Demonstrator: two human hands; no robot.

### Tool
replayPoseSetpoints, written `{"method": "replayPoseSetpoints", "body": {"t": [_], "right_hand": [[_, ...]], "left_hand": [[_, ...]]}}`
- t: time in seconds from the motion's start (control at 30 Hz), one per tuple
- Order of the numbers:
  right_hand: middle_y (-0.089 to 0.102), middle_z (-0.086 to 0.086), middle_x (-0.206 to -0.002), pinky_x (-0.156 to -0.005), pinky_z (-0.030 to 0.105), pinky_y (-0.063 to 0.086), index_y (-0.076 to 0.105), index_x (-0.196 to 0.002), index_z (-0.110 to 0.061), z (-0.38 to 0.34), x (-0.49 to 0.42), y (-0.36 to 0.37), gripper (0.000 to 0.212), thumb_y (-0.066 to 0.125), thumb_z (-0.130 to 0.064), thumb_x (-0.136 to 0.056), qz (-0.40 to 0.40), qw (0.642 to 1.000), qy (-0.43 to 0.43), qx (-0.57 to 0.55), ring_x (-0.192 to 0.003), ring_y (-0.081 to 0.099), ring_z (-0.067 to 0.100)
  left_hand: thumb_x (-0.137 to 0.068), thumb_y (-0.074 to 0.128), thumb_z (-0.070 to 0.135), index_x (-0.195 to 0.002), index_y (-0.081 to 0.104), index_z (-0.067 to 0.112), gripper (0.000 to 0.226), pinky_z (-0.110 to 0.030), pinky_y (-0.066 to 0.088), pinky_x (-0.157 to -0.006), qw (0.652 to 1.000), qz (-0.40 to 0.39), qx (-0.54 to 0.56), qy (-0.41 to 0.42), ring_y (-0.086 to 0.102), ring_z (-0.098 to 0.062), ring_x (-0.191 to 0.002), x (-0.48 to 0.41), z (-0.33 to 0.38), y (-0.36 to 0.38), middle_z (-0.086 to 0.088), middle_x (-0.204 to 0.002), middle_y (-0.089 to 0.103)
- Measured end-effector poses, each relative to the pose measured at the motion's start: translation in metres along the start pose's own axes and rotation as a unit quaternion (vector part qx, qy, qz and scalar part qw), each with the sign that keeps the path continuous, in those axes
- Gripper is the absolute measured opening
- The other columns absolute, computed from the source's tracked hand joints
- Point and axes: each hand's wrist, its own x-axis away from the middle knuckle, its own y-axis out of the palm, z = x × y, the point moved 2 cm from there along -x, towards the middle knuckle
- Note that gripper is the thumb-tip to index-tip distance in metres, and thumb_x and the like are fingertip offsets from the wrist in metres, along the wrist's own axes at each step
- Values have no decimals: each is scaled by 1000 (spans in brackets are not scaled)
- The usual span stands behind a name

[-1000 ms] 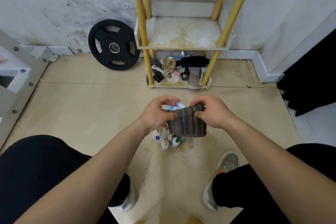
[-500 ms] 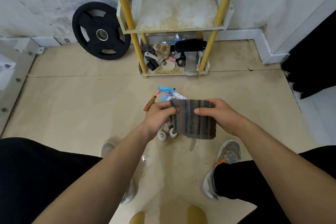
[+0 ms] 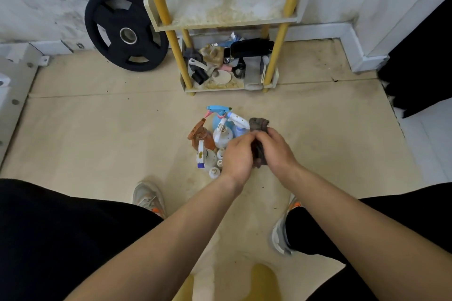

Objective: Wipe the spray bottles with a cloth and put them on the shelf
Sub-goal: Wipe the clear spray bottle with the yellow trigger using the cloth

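Observation:
Several spray bottles stand clustered on the floor: a blue-topped bottle point(image 3: 217, 115), a brown one point(image 3: 201, 135), a clear one point(image 3: 222, 135) and a white one with a blue nozzle point(image 3: 204, 155). Just right of them my left hand point(image 3: 238, 155) and my right hand point(image 3: 275, 149) are pressed together, both gripping a bunched grey-brown striped cloth point(image 3: 258, 124) that sticks out above and below the fingers. The yellow-posted shelf point(image 3: 230, 21) stands beyond the bottles; its middle board is bare and stained.
The shelf's bottom tier point(image 3: 227, 66) is crammed with odds and ends. A black weight plate point(image 3: 124, 29) leans on the wall to the left. My shoes point(image 3: 148, 199) flank the bottles. A white metal frame point(image 3: 14, 85) runs along the left; something dark point(image 3: 420, 61) fills the right.
The cloth was held spread flat between my hands; now my hands have come together and the cloth is folded into a bunch. The view shifted, showing more of the bottles.

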Motion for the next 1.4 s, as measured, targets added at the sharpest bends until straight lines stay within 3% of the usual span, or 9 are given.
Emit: {"method": "replayPoseSetpoints", "body": {"t": [0.1, 0.17, 0.23, 0.37, 0.53, 0.77, 0.97, 1.13, 1.4], "right_hand": [[76, -1, -90, -73, 40, 58, 68, -99, -23, 10, -6, -15, 34, 77, -47, -77, -1, 1000, -7, 8, -85, 74, 24], [73, -1, -94, -80, 45, 61, 67, -97, -25, 21, -15, -28, 13, 75, -22, -88, 18, 998, -7, 56, -89, 72, 24], [71, 1, -95, -83, 48, 60, 67, -96, -27, 29, -21, -35, 14, 69, -13, -91, 22, 993, 3, 112, -92, 70, 28], [68, 7, -101, -70, 33, 49, 66, -105, -19, 42, -27, -44, 13, 61, -18, -93, -5, 967, 18, 252, -93, 64, 31], [65, 9, -99, -69, 35, 47, 62, -99, -16, 51, -43, -49, 9, 58, -17, -92, -10, 956, 37, 290, -90, 62, 33], [66, 10, -103, -70, 35, 47, 64, -113, -12, 61, -65, -49, 20, 60, -19, -95, -17, 963, 52, 263, -94, 63, 32], [67, 12, -105, -87, 48, 57, 65, -112, -10, 54, -74, -45, 20, 59, -20, -96, -4, 968, 49, 245, -97, 64, 36], [67, 8, -102, -82, 42, 57, 66, -111, -15, 39, -64, -47, 19, 59, -19, -94, 26, 973, 36, 224, -95, 64, 33], [72, 2, -99, -82, 37, 52, 70, -104, -23, -29, -19, -47, 15, 61, -19, -92, 45, 975, -82, 202, -95, 65, 27]], "left_hand": [[-105, 47, 36, -114, 72, 7, 39, -35, 61, -76, 987, -79, 80, -113, 73, -20, -102, -2, 0, -12, -8, -112, 76], [-103, 50, 29, -109, 72, 3, 35, -29, 60, -68, 990, -73, -5, -120, 73, -24, -93, -9, -4, -27, -12, -107, 76], [-96, 55, 20, -95, 73, 2, 25, -32, 59, -67, 985, -15, -161, -59, 68, -26, -79, -17, -11, -44, -16, -96, 74], [-90, 61, 23, -101, 66, 17, 13, -34, 52, -80, 890, 67, -447, 58, 63, -24, -94, -33, -30, -63, -1, -100, 69], [-92, 64, 39, -126, 55, 18, 42, -43, 52, -82, 803, 56, -580, 122, 57, -28, -112, -57, -47, -47, -5, -122, 60], [-93, 65, 41, -105, 54, 18, 28, -33, 43, -63, 819, 88, -560, 90, 56, -24, -83, -89, -53, -31, -3, -93, 59], [-92, 66, 29, -102, 58, 15, 19, -39, 52, -66, 835, 107, -529, 109, 61, -28, -83, -96, -62, -35, -7, -89, 62], [-90, 63, 19, -91, 61, 16, 4, -36, 45, -60, 849, 113, -498, 133, 59, -26, -79, -93, -57, -37, -6, -84, 63], [-86, 69, 20, -77, 56, 28, 18, -30, 38, -60, 869, 59, -461, 171, 61, -22, -73, -50, -9, -30, 6, -69, 60]]}}
